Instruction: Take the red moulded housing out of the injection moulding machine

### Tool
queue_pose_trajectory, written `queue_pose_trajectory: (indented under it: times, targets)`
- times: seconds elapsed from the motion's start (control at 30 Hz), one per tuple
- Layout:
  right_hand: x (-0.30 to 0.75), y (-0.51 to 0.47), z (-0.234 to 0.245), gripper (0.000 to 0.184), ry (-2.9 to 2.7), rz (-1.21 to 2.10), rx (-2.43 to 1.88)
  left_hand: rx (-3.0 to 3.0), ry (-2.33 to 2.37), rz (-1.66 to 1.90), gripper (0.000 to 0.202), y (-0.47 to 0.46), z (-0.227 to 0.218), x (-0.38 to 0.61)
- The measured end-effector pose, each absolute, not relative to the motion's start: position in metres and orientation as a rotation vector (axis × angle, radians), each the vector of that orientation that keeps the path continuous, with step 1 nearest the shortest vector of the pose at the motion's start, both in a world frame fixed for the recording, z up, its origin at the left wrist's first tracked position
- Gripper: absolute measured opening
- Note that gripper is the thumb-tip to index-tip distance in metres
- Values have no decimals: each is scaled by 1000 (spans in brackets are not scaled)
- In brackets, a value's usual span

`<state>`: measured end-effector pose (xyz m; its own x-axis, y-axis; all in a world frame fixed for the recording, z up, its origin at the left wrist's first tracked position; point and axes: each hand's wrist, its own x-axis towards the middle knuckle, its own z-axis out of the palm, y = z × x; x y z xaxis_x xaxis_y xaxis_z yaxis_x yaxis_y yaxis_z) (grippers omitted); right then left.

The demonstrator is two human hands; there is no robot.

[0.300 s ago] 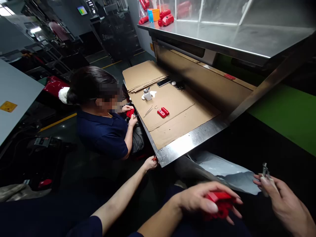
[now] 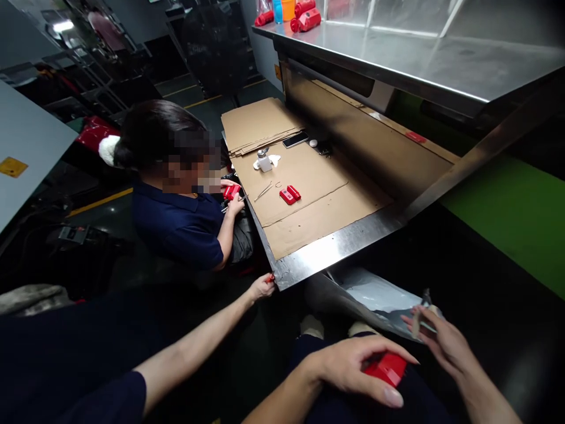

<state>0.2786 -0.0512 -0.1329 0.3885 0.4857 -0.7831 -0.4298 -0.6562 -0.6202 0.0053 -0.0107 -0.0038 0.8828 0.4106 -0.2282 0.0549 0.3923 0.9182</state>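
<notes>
**One red part in hand, tool ready, nothing yet joined**

The left hand (image 2: 353,368) is curled over a red plastic part (image 2: 387,369), fingers wrapped across its top and thumb beneath, holding it low over the lap. The right hand (image 2: 441,344) is closed in a pinch on a small metal tool (image 2: 424,306), its tip pointing up and away from the part. Tool and part are apart: the tool sits just up and to the right of the red piece, with a clear gap between them, so the work on this piece looks not yet begun or between steps. The dim light makes it hard to say whether the tool is tweezers or a small cutter.

Beyond the hands, a grey plastic bag (image 2: 375,291) lies under the edge of the worktop (image 2: 335,250). On the cardboard sheet (image 2: 309,194) covering the worktop rest two red pieces (image 2: 290,195) side by side, which may be finished ones, plus thin tweezers (image 2: 263,191), a small white bottle (image 2: 263,161) and a phone (image 2: 295,139).

A second person's hand (image 2: 261,287) touches the worktop's near corner, and a third person in a dark shirt (image 2: 176,227) sits at the left edge holding another red part (image 2: 230,191).
</notes>
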Motion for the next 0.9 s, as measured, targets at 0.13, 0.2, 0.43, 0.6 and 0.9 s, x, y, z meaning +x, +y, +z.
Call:
queue_pose_trajectory:
  times: [0.13,0.2,0.43,0.6,0.9]
  targets:
    - [294,-45,-166,13,127,1573,-1789,1058,629,348,75,-32,-18,33]
    - [309,-42,-181,13,166,1676,-1791,980,694,384,74,-45,-23,57]
    - [351,-21,-228,6,192,1903,-1713,973,835,560,79,-98,-28,151]
    - [362,-1,-250,10,158,1907,-1703,928,987,646,75,-139,-24,170]
    - [354,24,-264,21,44,2000,-1704,698,1137,861,80,-192,-23,179]
